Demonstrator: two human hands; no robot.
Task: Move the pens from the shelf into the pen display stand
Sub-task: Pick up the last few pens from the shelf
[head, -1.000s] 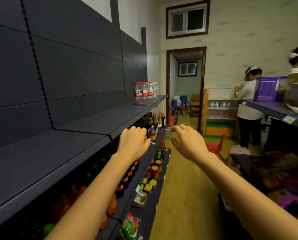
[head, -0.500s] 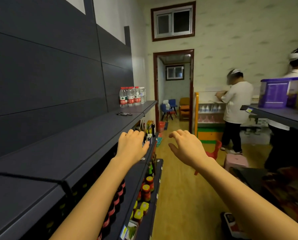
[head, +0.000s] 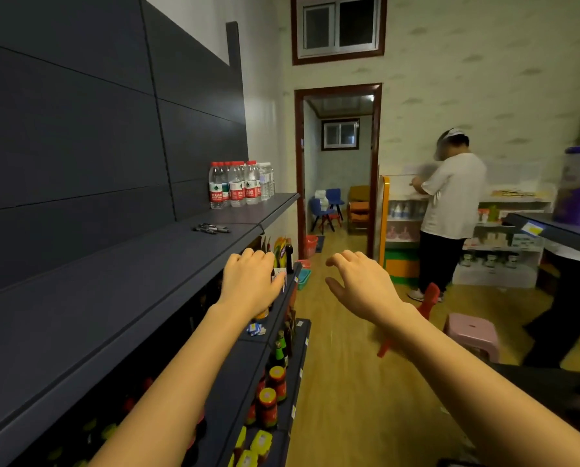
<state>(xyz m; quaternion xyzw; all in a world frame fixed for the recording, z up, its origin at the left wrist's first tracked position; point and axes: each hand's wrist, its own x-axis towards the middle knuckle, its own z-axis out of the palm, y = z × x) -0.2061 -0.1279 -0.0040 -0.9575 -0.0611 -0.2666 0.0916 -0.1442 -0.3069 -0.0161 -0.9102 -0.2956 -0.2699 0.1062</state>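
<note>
So both hands are out in front, palms down, and neither one holds anything. The left hand (head: 248, 281) has its fingers (head: 253, 256) loosely bent and close together. The right hand (head: 359, 284) has its fingers (head: 347, 257) a bit more spread, with the thumb sticking out to the side.

The pens (head: 212, 228) are a small dark bunch lying flat on the dark grey top shelf (head: 113, 298). They're past the left fingertips and a little to their left, well apart from them. Further on past the pens, at the far end of that shelf, is a cluster of water bottles (head: 239, 183), mostly red-capped, standing upright against the back panel.

The left hand sits just off the front edge of that shelf. Its thumb is right by the edge of the next shelf down, but I can't tell if it touches. Just beyond the left fingertips are some dark sauce bottles (head: 283, 254). Below the left wrist there are jars with red lids (head: 271, 399) on the lower tiers.

Past the right fingertips there's an open doorway (head: 337, 170) with blue chairs (head: 325, 207) in the room behind. Off to the right of the right fingers, a person in a white T-shirt (head: 450, 203) stands at a low white shelf unit. A red chair (head: 428, 298) and a pink stool (head: 472, 332) sit on the wood floor nearer the right wrist.
</note>
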